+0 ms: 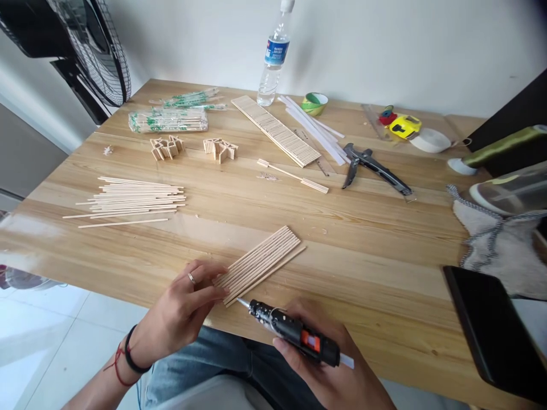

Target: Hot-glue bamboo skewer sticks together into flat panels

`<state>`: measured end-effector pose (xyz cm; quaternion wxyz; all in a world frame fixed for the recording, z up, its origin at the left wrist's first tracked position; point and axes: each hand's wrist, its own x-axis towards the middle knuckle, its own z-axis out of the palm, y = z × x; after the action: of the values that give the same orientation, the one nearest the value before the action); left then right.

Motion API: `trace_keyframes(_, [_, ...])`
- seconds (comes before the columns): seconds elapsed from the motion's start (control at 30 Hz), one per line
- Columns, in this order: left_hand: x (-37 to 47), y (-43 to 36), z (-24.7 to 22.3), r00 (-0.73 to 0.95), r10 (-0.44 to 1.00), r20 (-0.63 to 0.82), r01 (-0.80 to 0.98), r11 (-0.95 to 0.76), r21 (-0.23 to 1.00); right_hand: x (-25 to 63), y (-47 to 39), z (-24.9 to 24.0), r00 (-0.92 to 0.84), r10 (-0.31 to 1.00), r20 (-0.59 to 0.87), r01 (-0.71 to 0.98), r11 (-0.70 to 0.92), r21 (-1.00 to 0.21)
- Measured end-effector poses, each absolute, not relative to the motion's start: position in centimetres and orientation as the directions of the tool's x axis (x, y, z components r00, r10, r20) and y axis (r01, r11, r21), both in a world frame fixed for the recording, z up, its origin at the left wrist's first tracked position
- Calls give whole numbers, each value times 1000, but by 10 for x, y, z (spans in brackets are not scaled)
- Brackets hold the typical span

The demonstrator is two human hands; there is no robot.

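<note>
My right hand (329, 347) is wrapped round a black glue gun (294, 333) with a clear glue stick poking from its back. Its metal nozzle points left, close to the near end of a flat row of thin wooden sticks (260, 259) laid side by side. One stick (277, 267) lies along the right side of the row, with a narrow gap at its far end. My left hand (192, 299) grips the near-left end of the row with its fingertips; the thumb is partly hidden. A loose pile of sticks (137, 196) lies farther left.
Behind are small stick assemblies (220, 149), a long stick panel (276, 130), a joined stick piece (293, 175), white strips (316, 128), a utility knife (380, 171) and a water bottle (273, 60). A black phone (491, 324) lies right; a fan (92, 45) stands left.
</note>
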<state>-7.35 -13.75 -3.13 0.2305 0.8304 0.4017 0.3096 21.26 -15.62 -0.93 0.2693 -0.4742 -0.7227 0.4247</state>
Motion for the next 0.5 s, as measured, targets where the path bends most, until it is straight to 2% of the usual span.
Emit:
trace_keyframes(0.1, [-74,-138,-32,480,813,331,526,-568,633,208,-158,-12,-452,892,19,444,244,-862])
trace_keyframes(0.5, [-70,-137,-27,462,832,307,542,-539,645,205,-157,-15,-448,893,51,423,262,-867])
